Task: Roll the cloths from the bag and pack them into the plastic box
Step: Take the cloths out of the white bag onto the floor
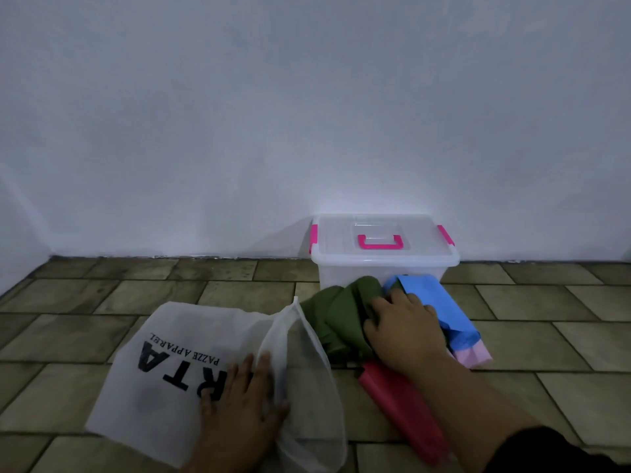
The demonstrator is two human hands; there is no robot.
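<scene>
A white fabric bag [170,363] with black lettering lies flat on the tiled floor, its mouth toward the right. My left hand [244,401] presses flat on it near the mouth. Just outside the mouth sits a pile of cloths: a green cloth [338,312], a blue cloth [433,302], a pink cloth [473,358] and a red cloth [403,404]. My right hand [404,326] rests on top of the pile, fingers curled into the green cloth. Behind the pile stands the clear plastic box [382,264], its lid closed with pink latches and a pink handle.
A plain white wall [307,114] rises right behind the box. Brown floor tiles [546,319] stretch to the left and right of the pile. My dark sleeve [560,452] shows at the bottom right.
</scene>
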